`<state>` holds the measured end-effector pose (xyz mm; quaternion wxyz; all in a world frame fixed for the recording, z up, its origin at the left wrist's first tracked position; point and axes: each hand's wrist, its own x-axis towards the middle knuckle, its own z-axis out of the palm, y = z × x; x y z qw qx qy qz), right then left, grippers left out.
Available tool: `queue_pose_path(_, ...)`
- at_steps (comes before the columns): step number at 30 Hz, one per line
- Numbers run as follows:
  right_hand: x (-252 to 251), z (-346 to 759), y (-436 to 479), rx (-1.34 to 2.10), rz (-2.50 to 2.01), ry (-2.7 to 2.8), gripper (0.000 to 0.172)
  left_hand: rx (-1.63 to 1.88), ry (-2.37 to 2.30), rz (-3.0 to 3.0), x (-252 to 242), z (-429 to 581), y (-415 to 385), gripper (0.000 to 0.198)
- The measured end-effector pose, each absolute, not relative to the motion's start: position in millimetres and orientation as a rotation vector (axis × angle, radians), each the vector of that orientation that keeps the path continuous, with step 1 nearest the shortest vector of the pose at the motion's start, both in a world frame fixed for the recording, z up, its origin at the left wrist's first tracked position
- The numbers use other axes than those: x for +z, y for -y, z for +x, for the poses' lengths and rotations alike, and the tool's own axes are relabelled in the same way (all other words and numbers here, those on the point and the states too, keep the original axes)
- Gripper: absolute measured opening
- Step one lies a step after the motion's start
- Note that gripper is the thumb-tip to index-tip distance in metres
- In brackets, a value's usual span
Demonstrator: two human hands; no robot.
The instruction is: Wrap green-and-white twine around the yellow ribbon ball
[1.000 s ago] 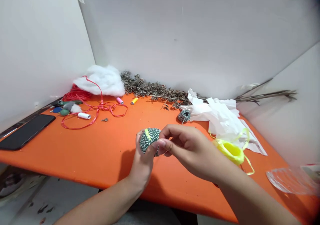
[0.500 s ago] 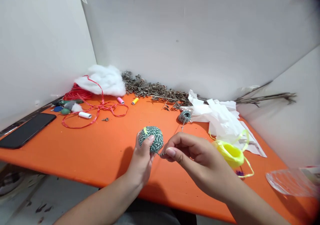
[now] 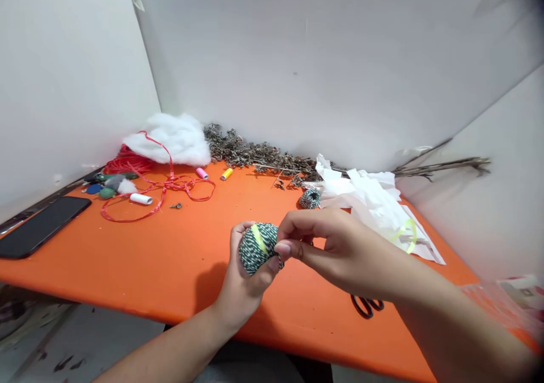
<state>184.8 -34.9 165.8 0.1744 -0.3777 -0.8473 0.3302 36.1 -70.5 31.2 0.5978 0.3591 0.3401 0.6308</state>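
My left hand [image 3: 249, 281] cups a ball wound in green-and-white twine [image 3: 257, 248], which has a yellow-green band across it. My right hand [image 3: 335, 252] is pinched against the ball's right side, thumb and fingertips close together. A thin twine strand may lie in that pinch, but it is too small to see clearly. A smaller twine ball [image 3: 309, 199] rests on the orange table [image 3: 170, 269] beyond my hands. Yellow-green ribbon [image 3: 406, 235] shows past my right hand.
Black-handled scissors [image 3: 366, 306] lie below my right forearm. White tissue paper [image 3: 361, 196], cotton wadding [image 3: 168, 141], red cord [image 3: 127, 162], thread spools [image 3: 226, 174], a phone [image 3: 42, 227] and dried plants [image 3: 255, 155] occupy the table. White walls stand behind.
My right hand has moved from the strand right of the ball back onto the ball. The ball has turned, bringing its yellow-green band to the front. The scissors now show below my forearm.
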Motion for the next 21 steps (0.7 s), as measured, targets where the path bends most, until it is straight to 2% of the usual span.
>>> queue_pose_path(9, 161, 187, 30, 1.172, -1.210, 2.200, 0.020, 1.485, -0.875, 0.817, 26, 37, 66, 0.048)
queue_pose_path(13, 160, 188, 26, 1.282, -1.256, 2.155, 0.018, 1.460, -0.864, 0.925, 25, 36, 66, 0.053)
queue_pose_path(19, 172, 183, 30, 0.725, -1.371, 2.520, 0.020, 1.305, -0.927, 1.081, 32, 31, 63, 0.059)
queue_pose_path(21, 177, 181, 33, 0.632, -1.400, 2.595, 0.020, 1.236, -0.912, 1.126, 33, 29, 62, 0.058)
